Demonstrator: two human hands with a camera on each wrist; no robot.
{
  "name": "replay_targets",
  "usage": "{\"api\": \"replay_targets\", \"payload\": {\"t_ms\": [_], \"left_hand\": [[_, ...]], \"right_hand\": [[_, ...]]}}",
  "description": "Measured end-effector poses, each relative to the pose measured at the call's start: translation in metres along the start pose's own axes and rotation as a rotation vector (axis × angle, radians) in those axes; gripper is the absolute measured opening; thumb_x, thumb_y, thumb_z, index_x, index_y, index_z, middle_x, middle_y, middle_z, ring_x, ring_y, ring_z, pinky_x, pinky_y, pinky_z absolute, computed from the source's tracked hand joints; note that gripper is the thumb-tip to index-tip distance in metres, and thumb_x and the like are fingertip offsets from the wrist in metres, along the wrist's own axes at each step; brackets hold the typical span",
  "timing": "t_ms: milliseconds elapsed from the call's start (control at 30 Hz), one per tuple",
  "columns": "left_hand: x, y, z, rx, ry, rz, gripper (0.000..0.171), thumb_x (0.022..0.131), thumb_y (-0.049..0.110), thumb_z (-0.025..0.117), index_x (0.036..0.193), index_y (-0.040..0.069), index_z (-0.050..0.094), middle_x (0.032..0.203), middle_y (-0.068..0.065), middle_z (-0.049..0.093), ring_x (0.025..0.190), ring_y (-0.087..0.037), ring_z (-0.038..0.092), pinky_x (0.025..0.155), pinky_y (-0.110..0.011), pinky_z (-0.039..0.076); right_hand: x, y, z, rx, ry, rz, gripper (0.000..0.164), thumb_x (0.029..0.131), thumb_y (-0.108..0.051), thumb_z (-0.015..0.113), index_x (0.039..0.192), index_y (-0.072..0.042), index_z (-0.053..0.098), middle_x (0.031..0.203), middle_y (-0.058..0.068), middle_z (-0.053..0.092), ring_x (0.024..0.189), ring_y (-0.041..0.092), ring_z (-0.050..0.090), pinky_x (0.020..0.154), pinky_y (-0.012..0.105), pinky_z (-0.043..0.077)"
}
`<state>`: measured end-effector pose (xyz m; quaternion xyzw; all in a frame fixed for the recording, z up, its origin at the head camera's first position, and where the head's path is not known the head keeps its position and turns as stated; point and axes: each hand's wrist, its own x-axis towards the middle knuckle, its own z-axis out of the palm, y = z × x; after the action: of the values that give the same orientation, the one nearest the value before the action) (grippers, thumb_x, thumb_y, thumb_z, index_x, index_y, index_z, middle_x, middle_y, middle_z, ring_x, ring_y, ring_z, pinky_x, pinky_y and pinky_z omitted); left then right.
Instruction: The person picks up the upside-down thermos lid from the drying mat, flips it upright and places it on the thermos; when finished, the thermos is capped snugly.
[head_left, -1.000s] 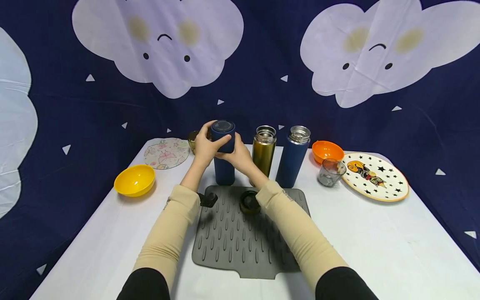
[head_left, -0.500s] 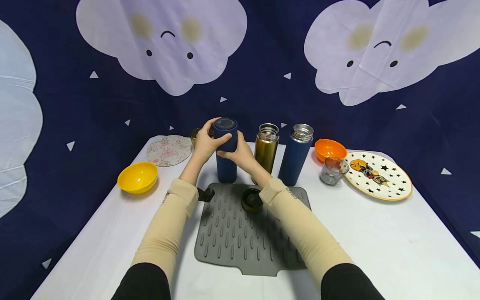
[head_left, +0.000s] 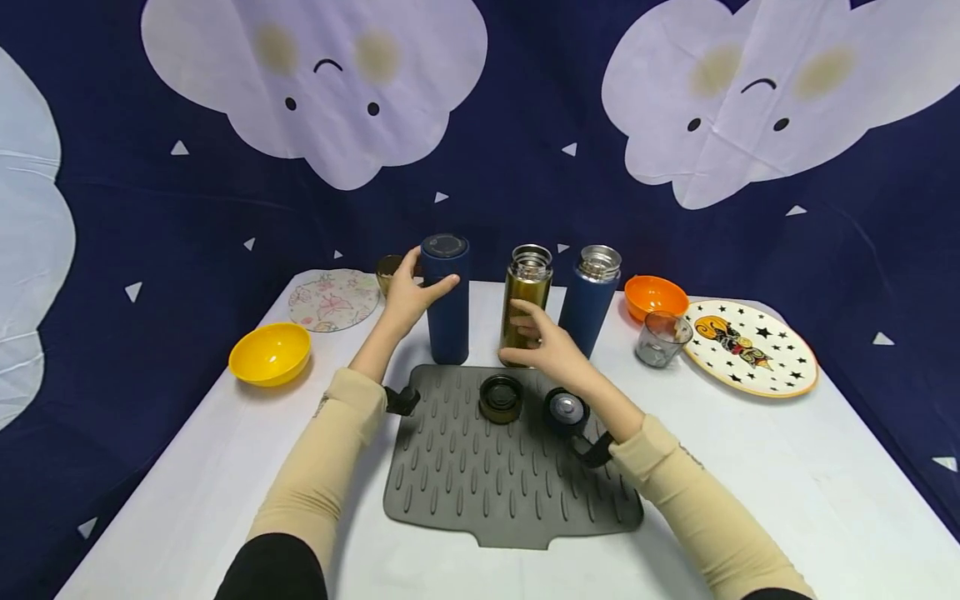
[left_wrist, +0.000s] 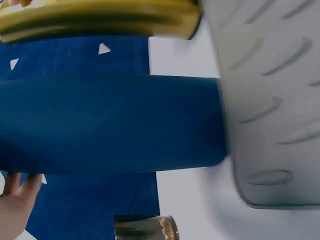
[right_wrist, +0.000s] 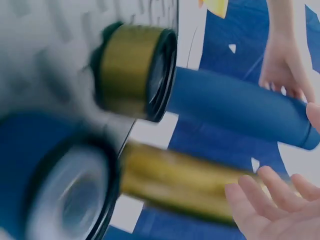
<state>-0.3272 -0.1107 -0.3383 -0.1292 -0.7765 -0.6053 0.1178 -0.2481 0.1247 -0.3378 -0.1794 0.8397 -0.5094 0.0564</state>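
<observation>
My left hand grips a capped dark blue vacuum flask near its top, thumb across the front. The flask stands upright behind the grey mat; the left wrist view shows its smooth side. My right hand holds nothing, its fingers spread in front of an uncapped gold flask. Right of that stands an uncapped blue flask, partly hidden by the right hand. On the mat lie a gold-sided lid and a blue lid with its pale inner face showing.
The grey ridged mat lies at the table's middle. On the left are a yellow bowl, a floral round placemat and an amber glass. Rightward stand an orange bowl, a clear glass and a star-patterned plate.
My right hand has let go of the capped blue flask and moved right and toward me, to before the gold flask. The left hand stays on the capped flask. The blue lid has come into view.
</observation>
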Motion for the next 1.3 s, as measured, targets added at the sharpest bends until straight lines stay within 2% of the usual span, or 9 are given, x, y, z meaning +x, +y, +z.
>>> {"api": "replay_targets", "payload": {"t_ms": [133, 233, 433, 500, 600, 767, 933, 1100, 1300], "left_hand": [[-0.016, -0.003, 0.000, -0.009, -0.062, -0.041, 0.085, 0.079, 0.023, 0.073, 0.145, 0.009, 0.021, 0.139, -0.018, 0.034, 0.128, -0.033, 0.036, 0.102, -0.045, 0.034], [-0.032, -0.004, 0.000, -0.015, -0.065, -0.095, 0.091, 0.080, 0.022, 0.072, 0.147, 0.007, 0.013, 0.142, -0.020, 0.026, 0.130, -0.036, 0.031, 0.104, -0.046, 0.032], [-0.070, -0.002, 0.016, 0.050, -0.034, -0.186, 0.078, 0.080, 0.023, 0.072, 0.140, 0.005, 0.024, 0.130, -0.021, 0.035, 0.113, -0.036, 0.046, 0.089, -0.044, 0.044], [-0.080, -0.002, 0.024, 0.083, -0.085, -0.189, 0.069, 0.081, 0.022, 0.071, 0.134, 0.003, 0.031, 0.124, -0.021, 0.040, 0.105, -0.034, 0.050, 0.084, -0.042, 0.046], [-0.090, -0.003, 0.035, 0.142, -0.222, -0.186, 0.062, 0.080, 0.021, 0.072, 0.129, 0.001, 0.039, 0.121, -0.020, 0.044, 0.102, -0.033, 0.051, 0.082, -0.040, 0.046], [-0.096, -0.008, 0.050, 0.306, -0.467, -0.143, 0.070, 0.077, 0.026, 0.074, 0.133, 0.002, 0.040, 0.129, -0.021, 0.040, 0.112, -0.035, 0.048, 0.089, -0.044, 0.044], [-0.095, -0.012, 0.059, 0.405, -0.625, -0.124, 0.076, 0.074, 0.026, 0.077, 0.135, 0.000, 0.040, 0.130, -0.020, 0.043, 0.118, -0.032, 0.045, 0.095, -0.046, 0.039], [-0.092, -0.016, 0.066, 0.484, -0.683, -0.070, 0.080, 0.071, 0.024, 0.079, 0.134, -0.004, 0.040, 0.124, -0.020, 0.049, 0.114, -0.031, 0.048, 0.095, -0.044, 0.039], [-0.088, -0.021, 0.073, 0.581, -0.676, -0.059, 0.080, 0.070, 0.027, 0.081, 0.134, -0.003, 0.042, 0.120, -0.017, 0.051, 0.109, -0.029, 0.051, 0.093, -0.042, 0.041]], "right_hand": [[-0.023, 0.017, -0.020, -0.053, 0.054, -0.011, 0.069, 0.085, -0.020, 0.067, 0.143, -0.013, 0.031, 0.137, 0.019, 0.044, 0.126, 0.037, 0.040, 0.102, 0.050, 0.033], [-0.036, 0.033, -0.032, -0.091, 0.083, 0.006, 0.066, 0.086, -0.020, 0.066, 0.142, -0.011, 0.033, 0.137, 0.020, 0.044, 0.125, 0.039, 0.040, 0.101, 0.052, 0.033], [-0.058, 0.062, -0.049, -0.135, 0.117, 0.033, 0.059, 0.088, -0.014, 0.062, 0.140, -0.003, 0.035, 0.133, 0.026, 0.044, 0.122, 0.043, 0.042, 0.098, 0.054, 0.035], [-0.063, 0.070, -0.053, -0.164, 0.121, 0.045, 0.056, 0.089, -0.011, 0.060, 0.138, 0.000, 0.035, 0.132, 0.029, 0.044, 0.120, 0.045, 0.043, 0.096, 0.054, 0.037], [-0.067, 0.080, -0.056, -0.213, 0.120, 0.067, 0.053, 0.088, -0.007, 0.058, 0.136, 0.003, 0.037, 0.130, 0.032, 0.044, 0.116, 0.048, 0.046, 0.093, 0.054, 0.040], [-0.068, 0.093, -0.057, -0.266, 0.083, 0.093, 0.054, 0.085, -0.005, 0.062, 0.134, 0.004, 0.040, 0.126, 0.033, 0.047, 0.112, 0.048, 0.049, 0.089, 0.054, 0.042], [-0.068, 0.100, -0.054, -0.274, 0.043, 0.098, 0.054, 0.083, -0.005, 0.064, 0.132, 0.004, 0.042, 0.123, 0.033, 0.049, 0.109, 0.046, 0.051, 0.088, 0.053, 0.044], [-0.070, 0.102, -0.053, -0.291, 0.032, 0.102, 0.053, 0.082, -0.005, 0.064, 0.130, 0.003, 0.044, 0.121, 0.033, 0.051, 0.107, 0.045, 0.053, 0.087, 0.053, 0.044], [-0.070, 0.103, -0.053, -0.286, 0.034, 0.092, 0.052, 0.082, -0.004, 0.063, 0.130, 0.004, 0.044, 0.120, 0.034, 0.051, 0.107, 0.046, 0.053, 0.088, 0.054, 0.043]]}}
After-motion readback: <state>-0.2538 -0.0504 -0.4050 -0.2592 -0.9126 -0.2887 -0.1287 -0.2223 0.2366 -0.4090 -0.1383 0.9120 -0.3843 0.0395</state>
